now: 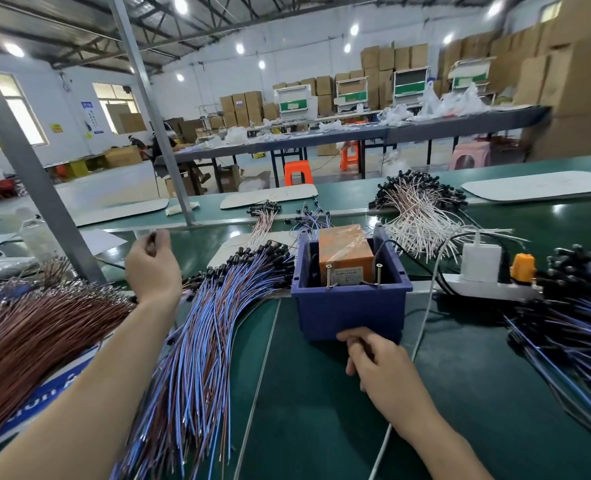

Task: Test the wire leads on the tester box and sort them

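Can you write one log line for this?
left hand: raised, pinching something | right hand: touching blue plastic tester box | blue-brown wire bundle: on table

White lettering is showing on the blue box (49, 393) at the worktop's left edge, but only a fragment, "tion", is reading clearly. The small label (351, 277) on the orange tester is staying too blurred to read.

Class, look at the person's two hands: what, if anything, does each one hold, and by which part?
The left hand pinches a small dark-tipped piece, probably a wire lead's end, but blur prevents certainty. The right hand holds nothing clearly; its fingertips touch the blue box at its lower front.
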A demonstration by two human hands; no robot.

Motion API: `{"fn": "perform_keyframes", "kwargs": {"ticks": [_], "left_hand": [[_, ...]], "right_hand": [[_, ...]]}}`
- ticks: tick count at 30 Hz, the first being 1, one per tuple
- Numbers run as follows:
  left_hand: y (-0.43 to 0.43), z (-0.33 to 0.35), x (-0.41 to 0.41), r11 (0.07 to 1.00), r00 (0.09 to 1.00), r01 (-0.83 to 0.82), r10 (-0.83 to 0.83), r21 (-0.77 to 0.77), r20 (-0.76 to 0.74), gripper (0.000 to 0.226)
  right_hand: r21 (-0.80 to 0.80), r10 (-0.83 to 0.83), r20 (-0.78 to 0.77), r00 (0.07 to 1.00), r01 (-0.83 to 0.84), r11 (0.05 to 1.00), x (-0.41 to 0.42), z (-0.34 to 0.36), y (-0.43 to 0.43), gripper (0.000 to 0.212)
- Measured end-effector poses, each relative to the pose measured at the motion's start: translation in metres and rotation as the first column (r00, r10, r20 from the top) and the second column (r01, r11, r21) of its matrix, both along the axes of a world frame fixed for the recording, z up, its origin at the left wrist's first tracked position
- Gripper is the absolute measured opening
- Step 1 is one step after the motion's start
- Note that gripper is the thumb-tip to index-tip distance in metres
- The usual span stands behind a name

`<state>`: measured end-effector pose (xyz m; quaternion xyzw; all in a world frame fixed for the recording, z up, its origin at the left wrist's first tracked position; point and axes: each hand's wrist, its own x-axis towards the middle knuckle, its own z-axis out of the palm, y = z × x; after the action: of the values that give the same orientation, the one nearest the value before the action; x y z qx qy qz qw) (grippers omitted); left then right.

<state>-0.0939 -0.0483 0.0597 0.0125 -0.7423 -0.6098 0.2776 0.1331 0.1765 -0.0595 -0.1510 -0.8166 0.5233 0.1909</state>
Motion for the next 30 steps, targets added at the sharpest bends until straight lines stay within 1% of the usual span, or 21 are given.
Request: {"fn": "perform_keyframes", "kwargs": {"ticks": [2, 4, 7, 8, 9, 12, 13, 14, 16, 17, 19, 20, 22, 23, 25, 26, 28, 29, 30], "left_hand": [[0.009, 0.028, 0.014, 0.999, 0.983, -0.046, 0.041, -0.024, -0.178, 0.038], [0.018, 0.066, 0.034, 0.999, 0.93, -0.041, 0.028, -0.029, -0.367, 0.034], [0.034, 0.118, 0.069, 0.998, 0.813, 0.065, -0.042, 0.019, -0.581, 0.027], [0.039, 0.125, 0.081, 0.991, 0.775, 0.126, -0.069, 0.047, -0.628, 0.026], [0.045, 0.128, 0.094, 0.978, 0.755, 0.193, -0.098, 0.077, -0.648, 0.024], [0.061, 0.112, 0.13, 0.92, 0.785, 0.353, -0.191, 0.172, -0.589, 0.024], [0.066, 0.102, 0.14, 0.892, 0.789, 0.405, -0.23, 0.201, -0.569, 0.025], [0.071, 0.089, 0.148, 0.865, 0.784, 0.455, -0.277, 0.21, -0.556, 0.027], [0.083, 0.054, 0.16, 0.816, 0.762, 0.551, -0.406, 0.175, -0.505, 0.022], [0.088, 0.032, 0.165, 0.778, 0.75, 0.604, -0.484, 0.17, -0.45, 0.019], [0.094, -0.016, 0.168, 0.695, 0.718, 0.689, -0.612, 0.208, -0.332, 0.021], [0.093, -0.038, 0.167, 0.669, 0.708, 0.705, -0.65, 0.233, -0.276, 0.023], [0.09, -0.066, 0.159, 0.616, 0.683, 0.72, -0.712, 0.319, -0.166, 0.027], [0.087, -0.073, 0.154, 0.577, 0.663, 0.716, -0.739, 0.394, -0.123, 0.029], [0.083, -0.08, 0.144, 0.493, 0.637, 0.651, -0.769, 0.577, -0.062, 0.031], [0.08, -0.082, 0.139, 0.462, 0.631, 0.603, -0.775, 0.65, -0.036, 0.033], [0.075, -0.084, 0.131, 0.378, 0.613, 0.523, -0.79, 0.764, -0.029, 0.037], [0.073, -0.084, 0.129, 0.347, 0.608, 0.502, -0.793, 0.792, -0.038, 0.036], [0.071, -0.083, 0.129, 0.342, 0.604, 0.508, -0.796, 0.79, -0.044, 0.034]], "right_hand": [[-0.006, -0.003, -0.004, 1.0, 0.003, 1.0, 0.0, -0.001, 0.0, 0.026], [-0.017, -0.01, -0.017, 1.0, 0.009, 1.0, 0.001, -0.001, -0.001, 0.026], [-0.11, 0.002, -0.065, 0.998, -0.009, 0.994, 0.004, 0.004, -0.003, 0.028], [-0.158, 0.017, -0.09, 0.996, -0.031, 0.987, 0.005, 0.007, -0.003, 0.029], [-0.213, 0.032, -0.121, 0.992, -0.058, 0.975, 0.007, 0.011, -0.003, 0.03], [-0.39, 0.054, -0.252, 0.966, -0.152, 0.908, 0.013, 0.023, 0.001, 0.025], [-0.452, 0.052, -0.3, 0.953, -0.19, 0.871, 0.015, 0.027, 0.003, 0.02], [-0.514, 0.046, -0.346, 0.937, -0.23, 0.826, 0.017, 0.032, 0.006, 0.021], [-0.631, 0.008, -0.412, 0.911, -0.292, 0.718, 0.02, 0.037, 0.013, 0.038], [-0.68, -0.02, -0.433, 0.901, -0.312, 0.663, 0.02, 0.039, 0.017, 0.045], [-0.761, -0.075, -0.457, 0.886, -0.346, 0.549, 0.021, 0.042, 0.023, 0.053], [-0.791, -0.098, -0.463, 0.881, -0.361, 0.494, 0.022, 0.043, 0.025, 0.054], [-0.826, -0.144, -0.474, 0.868, -0.382, 0.415, 0.023, 0.045, 0.029, 0.05], [-0.84, -0.175, -0.475, 0.862, -0.386, 0.381, 0.024, 0.045, 0.031, 0.042], [-0.863, -0.241, -0.472, 0.848, -0.389, 0.321, 0.027, 0.045, 0.035, 0.028], [-0.869, -0.255, -0.472, 0.844, -0.395, 0.299, 0.029, 0.044, 0.038, 0.025], [-0.868, -0.23, -0.473, 0.85, -0.407, 0.283, 0.031, 0.042, 0.043, 0.023], [-0.866, -0.196, -0.464, 0.864, -0.397, 0.303, 0.03, 0.04, 0.042, 0.024], [-0.858, -0.147, -0.451, 0.88, -0.382, 0.343, 0.029, 0.038, 0.04, 0.026]]}}
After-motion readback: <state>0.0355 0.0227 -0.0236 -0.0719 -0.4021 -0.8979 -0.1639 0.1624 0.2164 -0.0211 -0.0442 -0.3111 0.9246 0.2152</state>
